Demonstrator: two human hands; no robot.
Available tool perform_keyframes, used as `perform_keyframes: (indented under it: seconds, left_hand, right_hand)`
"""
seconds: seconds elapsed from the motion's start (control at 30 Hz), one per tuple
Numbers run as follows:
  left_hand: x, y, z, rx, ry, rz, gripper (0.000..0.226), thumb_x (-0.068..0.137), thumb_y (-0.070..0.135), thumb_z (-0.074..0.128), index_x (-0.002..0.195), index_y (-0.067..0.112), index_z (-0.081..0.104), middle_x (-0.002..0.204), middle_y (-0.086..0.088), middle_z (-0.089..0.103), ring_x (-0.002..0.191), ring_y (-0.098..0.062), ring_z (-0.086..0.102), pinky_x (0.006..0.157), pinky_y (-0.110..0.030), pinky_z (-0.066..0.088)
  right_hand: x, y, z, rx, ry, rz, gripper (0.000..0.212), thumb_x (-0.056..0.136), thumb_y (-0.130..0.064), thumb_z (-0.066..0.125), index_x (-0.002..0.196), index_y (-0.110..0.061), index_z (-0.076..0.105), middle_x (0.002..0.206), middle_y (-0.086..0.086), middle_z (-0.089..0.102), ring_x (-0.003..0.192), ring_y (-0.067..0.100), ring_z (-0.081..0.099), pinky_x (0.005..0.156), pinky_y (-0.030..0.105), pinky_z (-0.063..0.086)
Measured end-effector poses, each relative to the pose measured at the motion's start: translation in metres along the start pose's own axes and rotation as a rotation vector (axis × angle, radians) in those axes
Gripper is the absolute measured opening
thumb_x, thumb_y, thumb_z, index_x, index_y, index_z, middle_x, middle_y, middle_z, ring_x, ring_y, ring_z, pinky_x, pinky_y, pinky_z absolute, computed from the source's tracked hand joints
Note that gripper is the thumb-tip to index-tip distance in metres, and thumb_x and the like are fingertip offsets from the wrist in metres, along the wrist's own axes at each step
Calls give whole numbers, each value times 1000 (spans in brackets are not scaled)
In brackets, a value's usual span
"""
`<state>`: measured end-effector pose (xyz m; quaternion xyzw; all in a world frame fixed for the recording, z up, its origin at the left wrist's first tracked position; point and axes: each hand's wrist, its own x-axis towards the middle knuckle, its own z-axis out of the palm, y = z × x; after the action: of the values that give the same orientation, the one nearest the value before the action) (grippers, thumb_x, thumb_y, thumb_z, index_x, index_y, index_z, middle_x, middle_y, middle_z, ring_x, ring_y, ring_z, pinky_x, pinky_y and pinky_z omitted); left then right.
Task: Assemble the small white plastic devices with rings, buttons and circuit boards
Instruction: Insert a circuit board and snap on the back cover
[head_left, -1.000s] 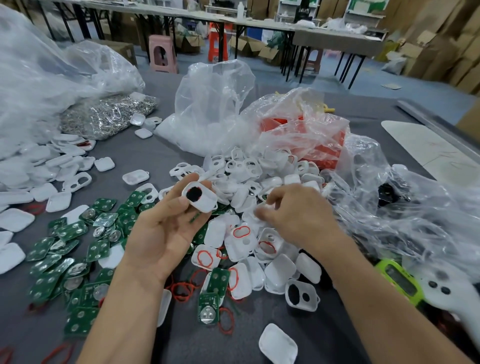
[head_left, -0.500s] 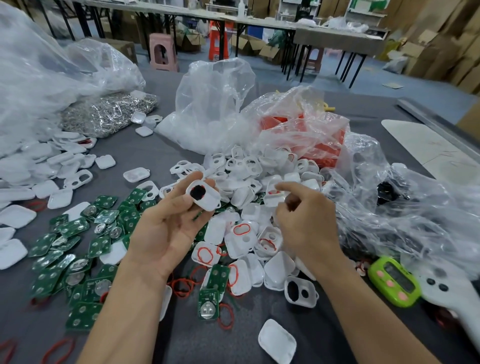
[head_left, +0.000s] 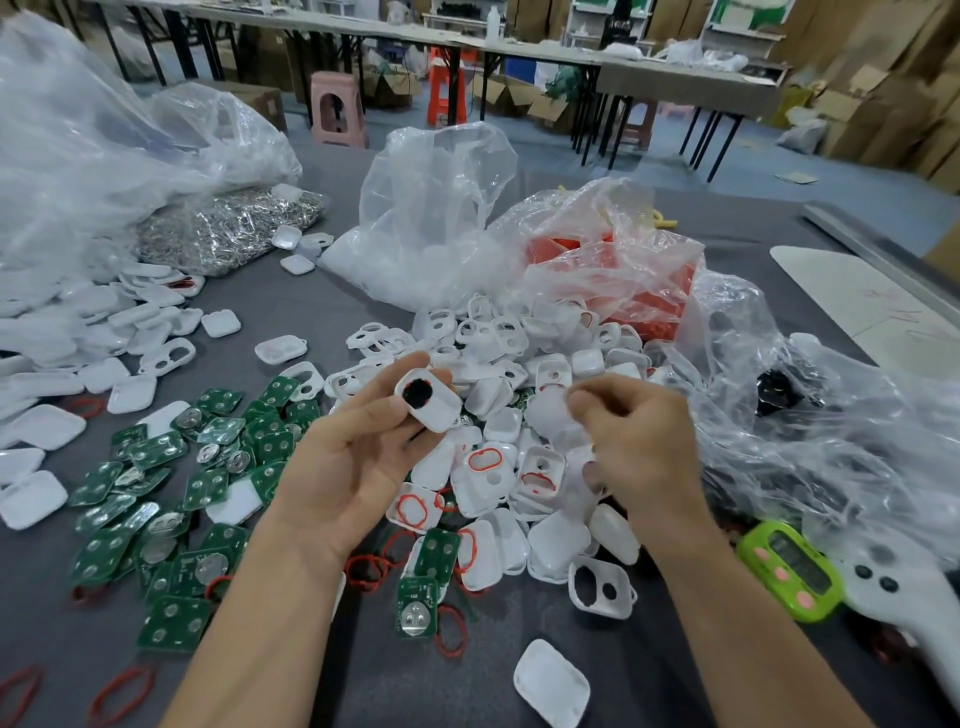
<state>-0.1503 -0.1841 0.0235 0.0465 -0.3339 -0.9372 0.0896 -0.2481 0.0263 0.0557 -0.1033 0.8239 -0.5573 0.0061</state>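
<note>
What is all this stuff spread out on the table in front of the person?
held shell: one, white with black button, raised above the heap
loose shells: many, white, heaped mid-table and at left
circuit boards: many, green, left of centre
rings: several, red, scattered near the front
bags: several, clear, behind and beside the heap
metal parts: one bagful, silver, far left
timer: one, bright green, right
table: one, grey, under everything
left hand: one, pinching the held shell
right hand: one, fingers curled, contents too blurred to tell
</note>
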Motion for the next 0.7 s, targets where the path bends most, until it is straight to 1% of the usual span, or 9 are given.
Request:
perform_keyframes:
  seconds: [0.03, 0.1, 0.17, 0.23, 0.33, 0.43, 0.57, 0.63, 0.7]
  left_hand:
    - [0, -2, 1, 9, -6, -6, 61, 51, 10, 95, 110, 13, 80, 121, -13, 73, 111, -28, 72, 87, -34, 61]
    - [1, -5, 4, 26, -20, -18, 57, 54, 6, 92, 109, 12, 80, 120, -13, 74, 113, -28, 71, 89, -35, 61]
    - [1, -10, 8, 58, -44, -11, 46, 61, -1, 79, 106, 12, 80, 120, -13, 74, 114, -27, 71, 89, -36, 61]
    - [0, -16, 11, 84, -76, 9, 44, 63, -10, 71, 100, 12, 80, 120, -12, 75, 113, -25, 72, 87, -37, 62]
    - [1, -25, 17, 138, -100, 60, 47, 65, -21, 60, 96, 11, 74, 119, -9, 75, 105, -20, 73, 86, -35, 62]
    - [2, -34, 24, 221, -112, 121, 54, 65, -22, 62, 100, 16, 78, 115, -7, 75, 100, -17, 73, 88, -35, 61]
    - [1, -40, 29, 224, -118, 158, 62, 63, -25, 61, 102, 20, 80, 114, -9, 76, 101, -18, 74, 82, -29, 61]
    - [1, -43, 30, 249, -105, 174, 62, 63, -24, 61, 100, 21, 80, 110, -8, 77, 99, -18, 74, 83, -28, 60]
    - [1, -45, 32, 278, -71, 199, 60, 61, -23, 62, 97, 21, 81, 105, -7, 78, 97, -16, 73, 82, -26, 60]
  right_hand:
    - [-3, -6, -4, 237, -6, 125, 26, 94, -10, 69, 74, -23, 78, 70, -4, 71, 55, 8, 55, 49, 31, 44]
    - [-10, -14, -11, 533, -67, 246, 35, 96, -6, 65, 65, -21, 76, 74, 6, 73, 53, 13, 54, 50, 29, 37]
    - [-18, -23, -13, 620, -102, 261, 37, 95, -5, 65, 63, -18, 74, 74, 9, 73, 51, 13, 56, 48, 27, 38]
    - [-25, -29, -12, 663, -106, 264, 36, 95, -4, 65, 62, -16, 73, 71, 9, 73, 49, 12, 56, 44, 24, 42]
    - [-33, -34, -4, 683, -106, 254, 38, 95, -1, 65, 61, -15, 75, 68, 10, 72, 46, 12, 57, 44, 20, 48]
    - [-39, -34, 8, 661, -102, 216, 25, 95, -1, 65, 72, -8, 73, 66, 11, 71, 46, 12, 59, 45, 21, 50]
    - [-43, -31, 22, 602, -35, 174, 34, 94, 0, 68, 64, -14, 75, 59, 11, 69, 44, 15, 61, 44, 22, 50]
    - [-44, -29, 27, 559, 15, 152, 32, 94, -3, 69, 65, -15, 75, 57, 11, 69, 44, 16, 61, 44, 24, 49]
    - [-44, -24, 31, 411, 79, 91, 25, 94, -12, 71, 73, -24, 75, 58, 6, 70, 45, 15, 61, 47, 29, 51]
